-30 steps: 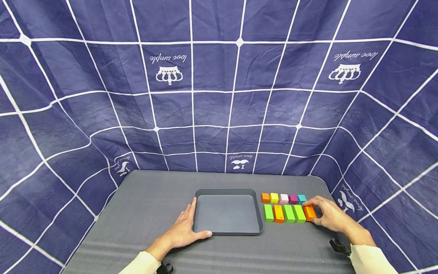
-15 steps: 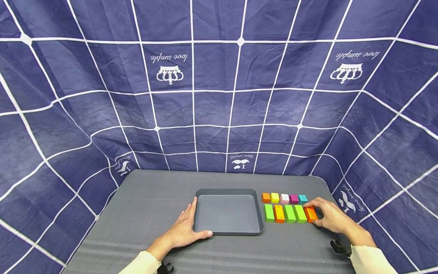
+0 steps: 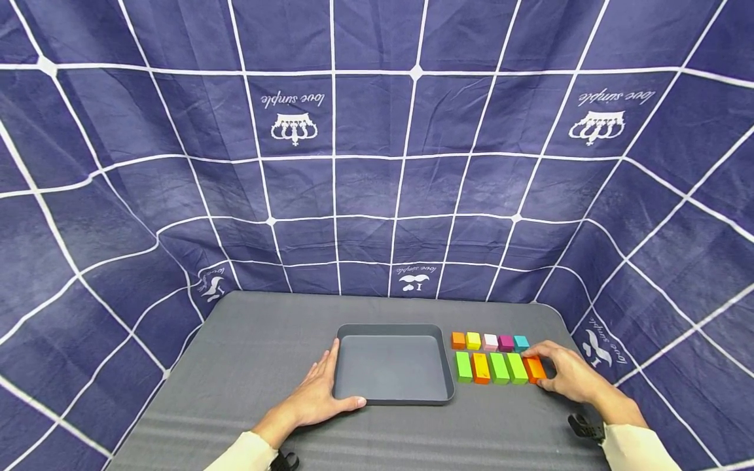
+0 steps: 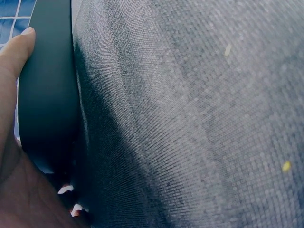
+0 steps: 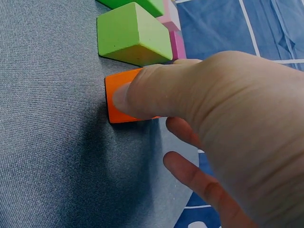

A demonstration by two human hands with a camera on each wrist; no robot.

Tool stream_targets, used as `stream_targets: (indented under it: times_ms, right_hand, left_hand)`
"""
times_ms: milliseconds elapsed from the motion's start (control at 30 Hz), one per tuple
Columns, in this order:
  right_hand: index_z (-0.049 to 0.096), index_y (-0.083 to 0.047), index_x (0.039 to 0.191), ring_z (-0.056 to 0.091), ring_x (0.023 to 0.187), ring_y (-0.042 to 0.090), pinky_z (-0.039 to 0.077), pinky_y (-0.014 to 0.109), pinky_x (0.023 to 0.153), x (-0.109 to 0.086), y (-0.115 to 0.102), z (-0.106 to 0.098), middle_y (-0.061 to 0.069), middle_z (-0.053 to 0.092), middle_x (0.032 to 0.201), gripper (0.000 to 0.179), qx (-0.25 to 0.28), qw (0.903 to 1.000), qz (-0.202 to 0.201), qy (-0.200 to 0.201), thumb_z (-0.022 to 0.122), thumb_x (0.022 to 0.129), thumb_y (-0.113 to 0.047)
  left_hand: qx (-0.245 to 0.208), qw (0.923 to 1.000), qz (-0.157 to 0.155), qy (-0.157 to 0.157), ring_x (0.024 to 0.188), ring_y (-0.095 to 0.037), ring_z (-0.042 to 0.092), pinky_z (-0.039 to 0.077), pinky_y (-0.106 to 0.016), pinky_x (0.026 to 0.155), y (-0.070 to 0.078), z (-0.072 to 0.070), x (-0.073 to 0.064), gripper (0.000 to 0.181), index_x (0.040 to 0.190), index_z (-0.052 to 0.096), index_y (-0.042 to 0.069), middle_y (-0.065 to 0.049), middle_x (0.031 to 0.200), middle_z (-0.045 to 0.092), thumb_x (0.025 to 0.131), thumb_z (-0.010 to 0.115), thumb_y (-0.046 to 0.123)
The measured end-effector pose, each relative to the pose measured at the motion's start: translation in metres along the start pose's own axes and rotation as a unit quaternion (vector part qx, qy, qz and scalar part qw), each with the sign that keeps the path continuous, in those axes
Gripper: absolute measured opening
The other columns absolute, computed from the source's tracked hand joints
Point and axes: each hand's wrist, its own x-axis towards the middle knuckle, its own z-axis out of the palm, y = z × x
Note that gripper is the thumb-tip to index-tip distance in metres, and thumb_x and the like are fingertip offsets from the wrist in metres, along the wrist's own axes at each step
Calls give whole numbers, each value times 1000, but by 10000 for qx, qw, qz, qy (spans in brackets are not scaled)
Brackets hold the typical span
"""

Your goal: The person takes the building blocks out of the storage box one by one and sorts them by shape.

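At the far right end of the front row lies an orange rectangular block (image 3: 534,368). My right hand (image 3: 570,374) pinches it lengthwise: the thumb presses its near end, seen closely in the right wrist view, and a finger reaches its far end. The other fingers of that hand hang free in the air. A shallow dark grey tray (image 3: 393,371) lies left of the blocks. Against its left side rests my left hand (image 3: 316,394), fingers extended along the wall and thumb at the near left corner. In the left wrist view the thumb touches the tray's outer wall (image 4: 50,76).
Beside the orange block are green blocks (image 3: 516,367) and another orange-yellow block (image 3: 480,367). Behind them runs a row of small cubes, among them orange, yellow (image 3: 472,340), white-pink, purple and teal (image 3: 521,343). Grey cloth (image 3: 265,353) covers the table; a blue gridded curtain (image 3: 365,190) surrounds it.
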Motion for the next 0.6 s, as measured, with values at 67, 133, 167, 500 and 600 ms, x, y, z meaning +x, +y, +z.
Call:
stream_targets:
  times_ms: [67,133,167,500,600]
  right_hand:
    - [84,-19,121,79,110,27,68,40,92,-1,-1,-1,0,82,121,65,-27,10000,80,-26,110,62,-6]
    - [84,-19,121,79,110,26,67,38,92,-2,-2,-4,0,81,122,65,-3,9999,128,-5,109,62,-5]
    - [85,-19,121,79,110,24,67,37,92,-3,-3,-5,0,81,121,66,14,9999,149,20,108,62,-4]
    - [84,-7,122,78,95,28,66,37,81,4,-18,-14,4,78,117,52,153,9983,439,356,91,72,7]
    - [83,-5,125,80,97,31,66,40,80,9,-29,-17,9,77,120,47,69,9961,776,418,89,80,6]
  left_hand:
    - [9,10000,0,-13,180,-53,25,23,-72,147,0,1,0,148,187,5,1,-32,191,26,89,95,66]
    - [6,10000,-17,-38,180,-52,25,23,-72,147,-1,2,0,149,187,5,1,-32,191,25,89,95,67]
    - [2,10000,-31,-56,180,-52,24,22,-72,147,-1,3,1,149,187,4,2,-31,191,25,89,94,68]
    - [-44,10000,-3,-40,181,-53,22,21,-74,147,-3,1,2,149,187,4,2,-31,192,22,89,94,68]
    - [-22,10000,-10,-55,181,-53,22,20,-73,147,-3,0,3,149,187,3,2,-31,192,22,89,94,68]
